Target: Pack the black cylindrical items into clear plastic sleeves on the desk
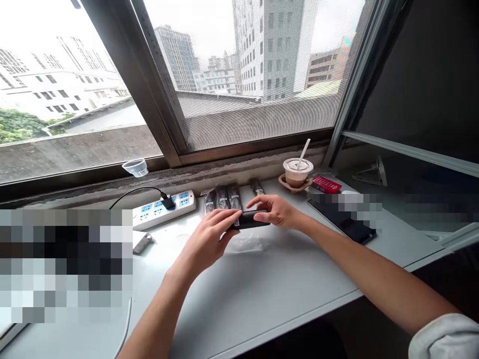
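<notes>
We count two hands, the left hand and right hand, together, both clamped on one black oblong case mid-desk. Around them: four black packets at twelve o'clock, one clear plastic bag at six, one white power strip at ten, one lidded drink cup at one, one red box at two, one phone at three.

On my feed the one worn item is a soft white sleeve, gathered in thick folds around the right forearm, out past the front edge of the desk. The left forearm, left hand and right hand show bare.
</notes>
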`<state>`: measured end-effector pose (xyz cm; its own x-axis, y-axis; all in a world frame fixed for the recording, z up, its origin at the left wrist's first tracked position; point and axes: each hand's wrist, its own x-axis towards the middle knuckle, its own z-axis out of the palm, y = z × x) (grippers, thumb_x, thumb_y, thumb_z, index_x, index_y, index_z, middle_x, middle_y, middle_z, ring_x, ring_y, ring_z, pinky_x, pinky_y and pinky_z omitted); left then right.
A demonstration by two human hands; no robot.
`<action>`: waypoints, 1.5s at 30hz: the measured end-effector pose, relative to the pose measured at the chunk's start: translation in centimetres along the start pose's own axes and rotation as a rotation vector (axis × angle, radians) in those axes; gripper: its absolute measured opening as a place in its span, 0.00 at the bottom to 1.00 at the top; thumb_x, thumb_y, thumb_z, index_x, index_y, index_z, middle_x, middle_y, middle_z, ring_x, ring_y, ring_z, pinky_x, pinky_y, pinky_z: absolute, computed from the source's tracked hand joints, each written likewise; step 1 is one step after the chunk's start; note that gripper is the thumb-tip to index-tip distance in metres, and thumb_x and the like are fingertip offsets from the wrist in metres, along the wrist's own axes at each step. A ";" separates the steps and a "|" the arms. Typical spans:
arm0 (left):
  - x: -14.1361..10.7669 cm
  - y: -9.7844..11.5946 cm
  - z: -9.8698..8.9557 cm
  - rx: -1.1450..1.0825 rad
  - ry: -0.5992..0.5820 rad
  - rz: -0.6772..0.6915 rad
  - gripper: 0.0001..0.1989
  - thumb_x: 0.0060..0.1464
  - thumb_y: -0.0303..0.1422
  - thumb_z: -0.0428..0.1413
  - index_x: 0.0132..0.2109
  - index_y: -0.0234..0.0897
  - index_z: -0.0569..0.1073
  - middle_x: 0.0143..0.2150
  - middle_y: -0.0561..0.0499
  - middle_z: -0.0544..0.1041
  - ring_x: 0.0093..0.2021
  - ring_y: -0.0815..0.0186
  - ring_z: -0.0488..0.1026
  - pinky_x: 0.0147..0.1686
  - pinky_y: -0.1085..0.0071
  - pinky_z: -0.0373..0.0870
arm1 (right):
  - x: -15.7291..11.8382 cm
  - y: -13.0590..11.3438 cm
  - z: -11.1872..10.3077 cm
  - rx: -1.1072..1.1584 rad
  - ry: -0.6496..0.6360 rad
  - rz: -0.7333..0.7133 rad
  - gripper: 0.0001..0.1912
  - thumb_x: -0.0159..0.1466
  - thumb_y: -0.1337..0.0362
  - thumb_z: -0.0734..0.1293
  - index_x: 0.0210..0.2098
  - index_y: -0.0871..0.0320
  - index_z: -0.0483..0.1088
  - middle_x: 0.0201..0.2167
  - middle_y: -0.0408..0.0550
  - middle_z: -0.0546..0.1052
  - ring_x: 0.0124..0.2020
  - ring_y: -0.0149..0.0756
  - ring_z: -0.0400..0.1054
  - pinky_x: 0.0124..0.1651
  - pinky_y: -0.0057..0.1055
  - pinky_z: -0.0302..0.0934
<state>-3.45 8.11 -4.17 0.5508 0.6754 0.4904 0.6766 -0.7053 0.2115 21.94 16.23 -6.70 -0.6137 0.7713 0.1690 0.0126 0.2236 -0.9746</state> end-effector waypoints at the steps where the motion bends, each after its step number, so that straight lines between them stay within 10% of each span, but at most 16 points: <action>1: 0.0 0.1 0.1 -0.005 0.004 0.006 0.22 0.70 0.33 0.54 0.68 0.47 0.68 0.62 0.44 0.76 0.58 0.53 0.74 0.57 0.50 0.74 | 0.0 0.0 -0.1 0.022 -0.008 -0.010 0.27 0.57 0.47 0.78 0.48 0.58 0.76 0.26 0.40 0.73 0.25 0.30 0.65 0.27 0.26 0.57; 10: 0.4 0.9 0.9 0.058 -0.049 0.050 0.22 0.69 0.34 0.55 0.68 0.46 0.68 0.62 0.46 0.77 0.62 0.55 0.73 0.61 0.52 0.71 | -0.6 -0.9 0.1 0.113 -0.227 0.044 0.27 0.64 0.57 0.74 0.60 0.56 0.72 0.44 0.49 0.82 0.45 0.38 0.75 0.47 0.32 0.68; 15: 0.9 2.0 0.5 0.163 0.240 -0.047 0.16 0.66 0.38 0.59 0.59 0.46 0.74 0.59 0.47 0.79 0.62 0.53 0.72 0.67 0.46 0.63 | -0.2 -1.1 -1.2 0.207 -0.014 0.050 0.36 0.61 0.61 0.76 0.67 0.53 0.66 0.43 0.48 0.80 0.41 0.36 0.76 0.42 0.29 0.70; 24: -0.6 0.3 0.7 0.148 -0.349 -0.146 0.31 0.61 0.44 0.63 0.69 0.49 0.67 0.58 0.47 0.79 0.53 0.50 0.79 0.49 0.55 0.77 | -0.6 -1.0 -3.2 0.252 0.141 0.209 0.68 0.57 0.65 0.77 0.76 0.39 0.23 0.52 0.50 0.73 0.50 0.44 0.74 0.40 0.42 0.79; 35: -0.3 0.3 -0.3 0.133 -0.236 -0.147 0.24 0.67 0.45 0.56 0.66 0.48 0.71 0.53 0.47 0.81 0.47 0.55 0.80 0.45 0.60 0.77 | 0.1 -0.6 -2.5 0.086 0.331 0.253 0.59 0.52 0.64 0.82 0.72 0.52 0.45 0.54 0.59 0.70 0.54 0.52 0.73 0.38 0.42 0.81; 45: 0.3 2.0 0.5 0.042 -0.191 -0.230 0.24 0.68 0.44 0.54 0.68 0.50 0.69 0.69 0.45 0.69 0.64 0.48 0.70 0.60 0.47 0.72 | 0.6 1.0 -0.6 0.092 0.415 0.153 0.77 0.49 0.57 0.84 0.77 0.56 0.26 0.63 0.64 0.70 0.59 0.53 0.73 0.61 0.49 0.69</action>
<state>-1.70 7.02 -4.09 0.4603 0.8473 0.2649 0.8116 -0.5226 0.2612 22.09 17.25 -7.49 -0.2415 0.9692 0.0479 -0.0028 0.0487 -0.9988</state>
